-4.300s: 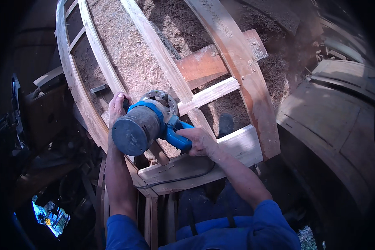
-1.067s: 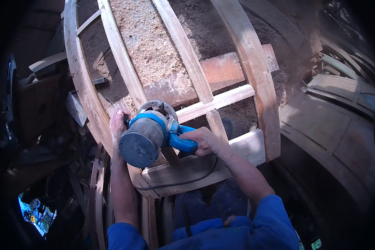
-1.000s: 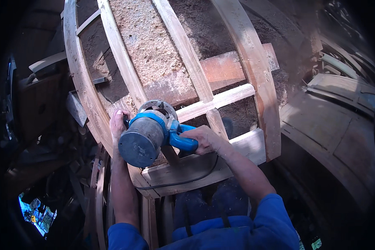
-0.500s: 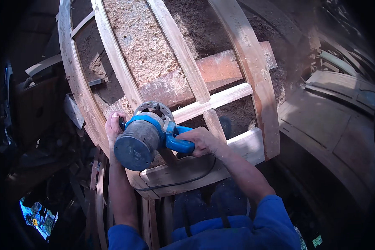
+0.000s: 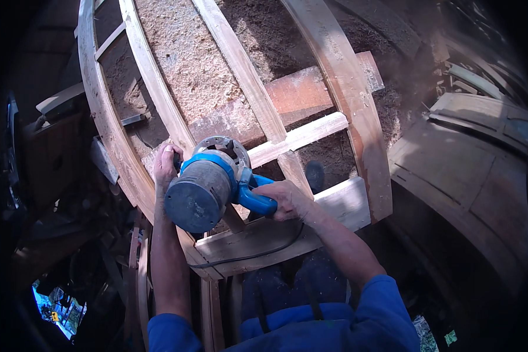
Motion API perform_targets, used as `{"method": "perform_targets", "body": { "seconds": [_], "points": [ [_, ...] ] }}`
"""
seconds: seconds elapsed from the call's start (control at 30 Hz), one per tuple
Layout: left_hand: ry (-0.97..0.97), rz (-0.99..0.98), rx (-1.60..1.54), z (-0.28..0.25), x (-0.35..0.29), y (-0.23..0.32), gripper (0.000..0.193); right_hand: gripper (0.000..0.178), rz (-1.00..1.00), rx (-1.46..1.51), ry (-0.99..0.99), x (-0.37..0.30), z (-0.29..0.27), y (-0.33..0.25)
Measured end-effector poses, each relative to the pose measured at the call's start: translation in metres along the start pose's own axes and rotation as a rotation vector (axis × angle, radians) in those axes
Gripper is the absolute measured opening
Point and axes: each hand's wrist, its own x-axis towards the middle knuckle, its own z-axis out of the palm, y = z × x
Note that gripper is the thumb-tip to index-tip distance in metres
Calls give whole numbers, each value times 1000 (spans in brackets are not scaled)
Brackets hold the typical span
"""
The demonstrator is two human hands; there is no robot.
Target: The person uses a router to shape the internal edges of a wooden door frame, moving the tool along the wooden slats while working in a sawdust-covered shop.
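Gripping router [image 5: 198, 193]: clenching fingers of right hand [image 5: 283, 200] on blue handle [image 5: 256, 201], those of left hand [image 5: 166, 162] on dark side knob [image 5: 178, 159], partly hidden. Holding router over near-left part of wooden frame [image 5: 246, 79], beside pale crossrail [image 5: 311, 136].

The view looks from the left of two fisheye cameras on my head, steeply down and forward, upright, with my left on its left. My sleeves [image 5: 387, 311] enter at the lower edge; my left hand [image 5: 166, 162] and right hand [image 5: 285, 200] show close up, around the middle. The wooden frame [image 5: 358, 88] stretches away, cut off by the top edge. Darkness rounds the corners.
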Motion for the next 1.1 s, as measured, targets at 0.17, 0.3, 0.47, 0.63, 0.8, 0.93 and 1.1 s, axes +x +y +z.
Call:
{"method": "perform_targets", "body": {
  "seconds": [0.17, 0.3, 0.47, 0.63, 0.8, 0.93, 1.1],
  "points": [
    [-19, 18, 75, 26, 15, 27, 35, 70, -44, -4, 88, -7, -9, 0],
    [-89, -2, 18, 51, 16, 42, 34, 69, -57, 0, 121, -19, -11, 14],
    [-101, 19, 5, 58, 16, 47, 35, 67, -97, 41, 166, -27, -12, 18],
    [-73, 5, 56, 52, 7, 43, 36, 65, -62, 51, 86, -26, -23, 10],
    [-91, 78, 71, 42, 5, 37, 36, 66, -61, 15, 63, -20, -21, 8],
    [-28, -16, 10, 28, 2, 25, 35, 69, -9, 38, 28, -12, -12, 7],
    [3, -44, -4, -17, -3, -15, 36, 70, -19, -24, -39, 6, 6, 0]
  ]
}}
